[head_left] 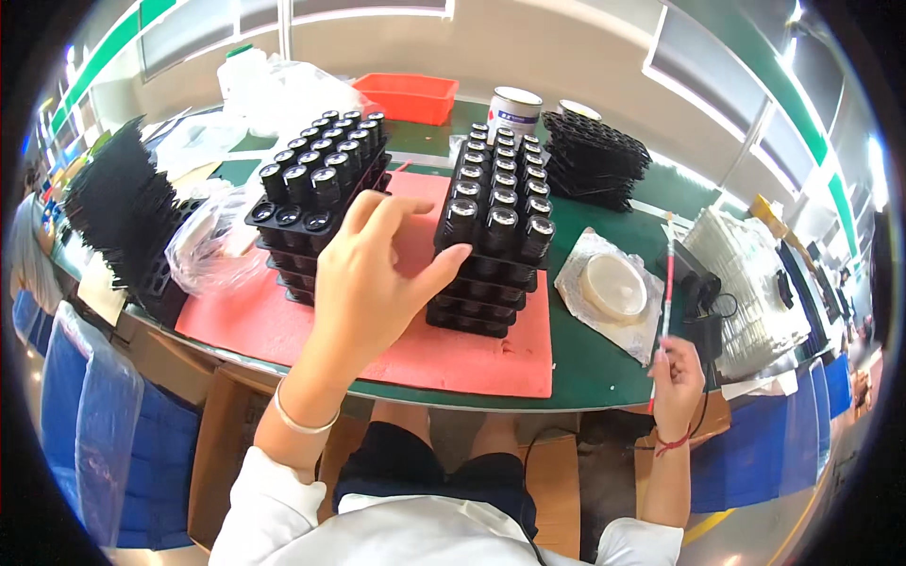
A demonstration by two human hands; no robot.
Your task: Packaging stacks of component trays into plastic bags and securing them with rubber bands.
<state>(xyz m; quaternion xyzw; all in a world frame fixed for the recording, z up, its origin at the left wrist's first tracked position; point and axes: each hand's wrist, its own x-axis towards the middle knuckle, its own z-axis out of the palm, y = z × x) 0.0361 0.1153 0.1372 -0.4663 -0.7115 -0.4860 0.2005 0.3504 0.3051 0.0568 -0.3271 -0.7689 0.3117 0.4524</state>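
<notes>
My left hand [373, 274] is raised with fingers spread and nothing in it, between two stacks of black trays and nearer the right one. The left tray stack [293, 236] carries rows of black cylinders with shiny round tops [309, 160]; its nearest row of sockets holds none. More such cylinders [502, 193] stand upright in the top tray of the right tray stack [477, 307]. My right hand [678, 377] is closed around a thin red-and-white brush [669, 283], held upright. Left of the brush, a round whitish dish [613, 286] rests on a crumpled pale sheet [573, 274].
A pink foam mat [472, 368] lies under both stacks on the green table [590, 377]. Behind are a red bin [408, 97], a white can [515, 108] and piled black trays [595, 160]. Clear plastic bags [212, 250] lie left; white trays [750, 283] and a black adapter [703, 330] stand right.
</notes>
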